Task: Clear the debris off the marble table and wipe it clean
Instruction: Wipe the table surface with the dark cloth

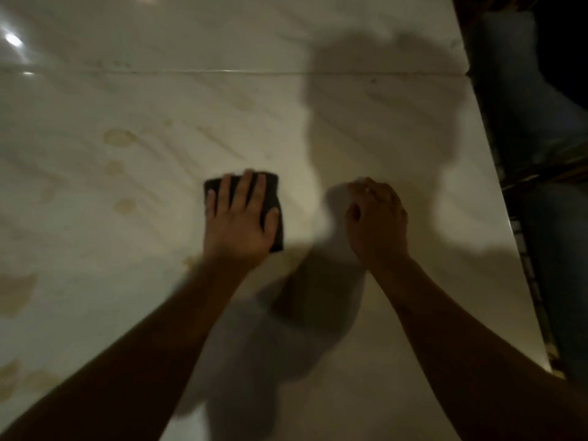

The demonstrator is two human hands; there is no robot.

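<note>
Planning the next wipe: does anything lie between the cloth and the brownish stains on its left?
Nothing visible does. The left hand presses the cloth, and only bare table separates it from the stains. The right hand is on the other side.

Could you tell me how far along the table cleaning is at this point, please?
Done: no loose debris shows on the marble table, and the surface by the curled right hand looks stain-free. In hand: the left hand presses a dark cloth flat on the marble. Remaining: brownish stains to the left of the cloth need wiping.
</note>
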